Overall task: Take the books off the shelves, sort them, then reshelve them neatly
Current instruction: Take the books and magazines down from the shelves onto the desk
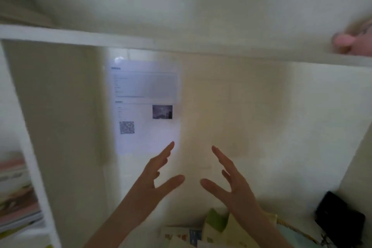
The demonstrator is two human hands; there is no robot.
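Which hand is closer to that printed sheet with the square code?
Left. The left hand points at the lower right corner of the sheet; the right hand is farther right.

The print on the sheet [145,104] on the back wall is too blurred for you to read. The books [187,235] at the bottom run off the picture's edge, and your right arm [267,227] covers part of them. The stack [18,197] at the left is smeared and cut by the frame. You cannot tell what the pinkish blur [352,40] at the right edge is, nor the black object [340,221] below it.
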